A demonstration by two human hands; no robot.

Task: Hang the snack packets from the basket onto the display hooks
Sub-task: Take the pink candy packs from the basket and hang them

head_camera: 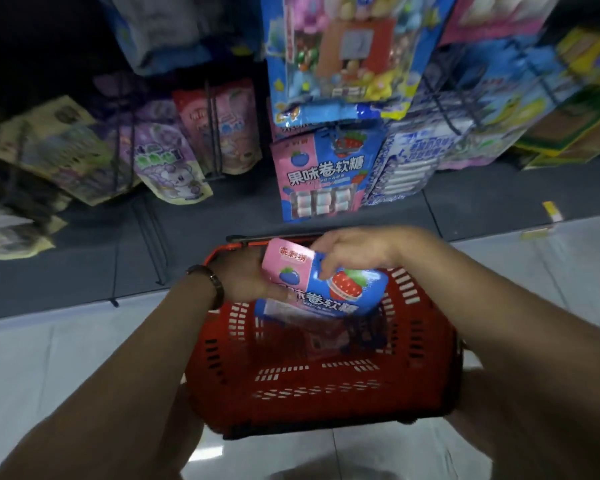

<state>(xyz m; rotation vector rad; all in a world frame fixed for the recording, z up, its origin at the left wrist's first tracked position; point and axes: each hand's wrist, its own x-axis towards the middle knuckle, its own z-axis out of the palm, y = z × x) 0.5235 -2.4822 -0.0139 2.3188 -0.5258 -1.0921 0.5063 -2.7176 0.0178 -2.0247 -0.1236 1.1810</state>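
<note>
You held one packet (326, 289) with both hands. Your left hand (246, 273) gripped its pink edge at 9 o'clock, with the fingers going under it. Your right hand (354, 254) came from 1 o'clock, and its fingers (324, 271) were curled down on the front, near the blueberry picture. The packet was tilted, with its pink top toward 11 o'clock, and it was in the air just above the far part of the red basket (326, 379). It was not resting in the basket.

The picture was blurred, so I could not tell where the hanging hole was. I judged it was in the pink top strip. For this step it would have been better to let the left hand alone carry the packet by that strip, flat and upright, and to free the right hand to guide the hole.

At 12 o'clock from your hands the same kind of packet (323, 174) hung on the display, and a dark wire hook (336, 138) seemed to pass through its top. This was probably the right place. You needed to bring the hole straight to the hook's tip and not press the soft contents.

More packets (312, 337) lay dark at the bottom of the basket, so I judged the work was not finished. The purple bags (167, 161) at 10 o'clock were a different product.
</note>
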